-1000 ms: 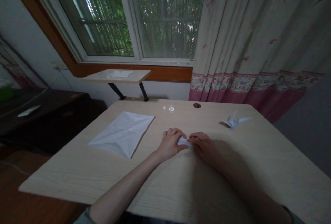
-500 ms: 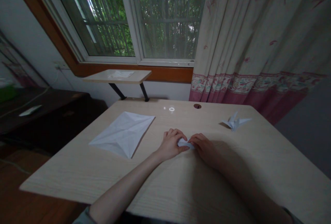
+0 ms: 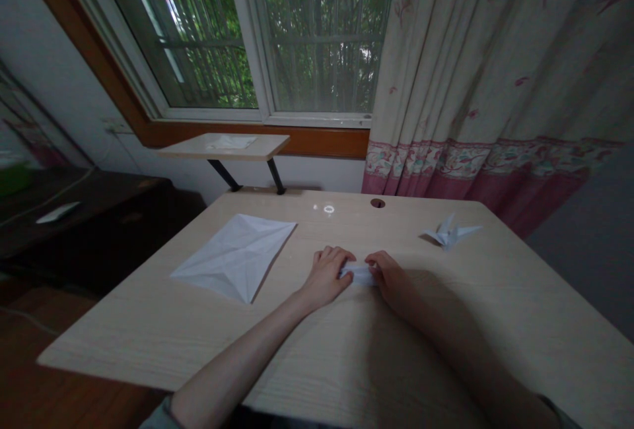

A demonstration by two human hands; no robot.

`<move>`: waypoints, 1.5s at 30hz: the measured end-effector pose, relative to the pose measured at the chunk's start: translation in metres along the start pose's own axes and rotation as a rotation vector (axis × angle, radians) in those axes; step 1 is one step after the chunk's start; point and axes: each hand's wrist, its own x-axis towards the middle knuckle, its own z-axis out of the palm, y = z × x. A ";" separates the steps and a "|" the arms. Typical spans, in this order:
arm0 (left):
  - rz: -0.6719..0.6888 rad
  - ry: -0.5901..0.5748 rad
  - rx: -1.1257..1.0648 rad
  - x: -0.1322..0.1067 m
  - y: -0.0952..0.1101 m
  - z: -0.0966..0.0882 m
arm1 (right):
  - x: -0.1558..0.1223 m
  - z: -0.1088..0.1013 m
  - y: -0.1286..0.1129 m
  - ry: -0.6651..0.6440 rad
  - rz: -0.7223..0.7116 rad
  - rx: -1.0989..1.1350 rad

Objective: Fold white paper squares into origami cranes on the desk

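Note:
A small folded piece of white paper [image 3: 362,275] lies on the desk between my two hands. My left hand [image 3: 327,275] grips its left end between thumb and fingers. At the other end, my right hand [image 3: 389,277] has curled fingers closed on the paper; part of that end is hidden under them. Off to the left a large creased white sheet [image 3: 235,254] lies spread out. A folded paper crane [image 3: 450,233] stands beyond my right hand, wings out.
The pale wooden desk [image 3: 198,343] carries a small raised shelf [image 3: 183,147] at its back left, with white paper [image 3: 232,142] on it. A round cable hole [image 3: 378,203] is near the back edge. Behind hang long curtains [image 3: 446,86] beside a window [image 3: 321,33].
My fingers have moved apart along the paper, and more of its middle shows as a flat strip. The crane and the large sheet stay where they were.

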 end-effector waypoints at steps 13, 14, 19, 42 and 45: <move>0.109 0.045 -0.001 -0.002 -0.001 0.002 | -0.004 -0.002 0.008 -0.061 -0.094 -0.128; 0.111 0.043 0.007 -0.002 -0.001 0.002 | -0.004 -0.002 0.007 -0.069 -0.097 -0.132; 0.107 0.026 0.054 -0.002 -0.001 0.003 | -0.005 -0.002 0.008 -0.080 -0.133 -0.178; 0.141 0.098 0.236 0.000 -0.011 0.014 | -0.008 0.008 0.020 -0.014 -0.088 -0.358; 0.116 0.105 0.270 -0.001 -0.012 0.015 | -0.006 0.002 0.011 -0.048 -0.094 -0.343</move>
